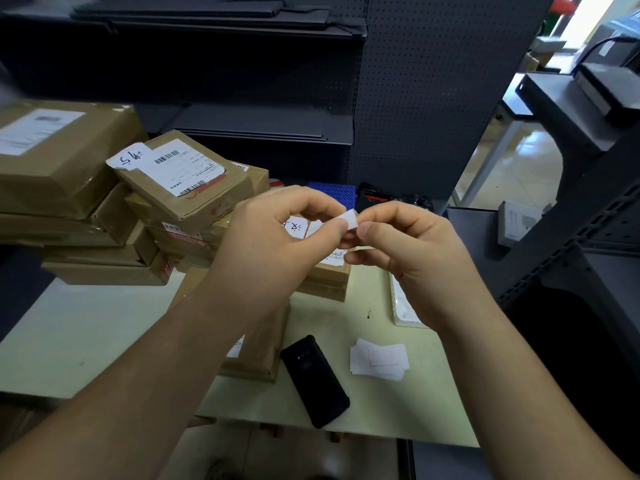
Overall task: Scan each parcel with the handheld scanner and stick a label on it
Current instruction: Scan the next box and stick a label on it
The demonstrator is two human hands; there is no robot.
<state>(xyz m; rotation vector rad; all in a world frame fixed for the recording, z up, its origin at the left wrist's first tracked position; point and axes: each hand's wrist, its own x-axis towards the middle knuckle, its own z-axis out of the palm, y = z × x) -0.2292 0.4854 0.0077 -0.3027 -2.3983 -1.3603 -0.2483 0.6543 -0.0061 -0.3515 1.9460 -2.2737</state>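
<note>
above the desk (pixel 104 327), both hands meet on one small white label (pixel 349 217).
my forearms reach in from the lower corners, hands raised and close together. my left hand (pixel 284 237) has its grip narrowed to a pinch on the label's left end; my right hand (pixel 408 261) pinches the other end, remaining fingers curled under. the black scanner (pixel 315 381) lies on the desk below, between a parcel (pixel 258 355) and a pile of labels (pixel 379 358).

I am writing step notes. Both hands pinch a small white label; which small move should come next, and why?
Probably peel the label from its backing: the left hand and right hand both pinch its edges in the air, while the handheld scanner lies on the table.
</note>
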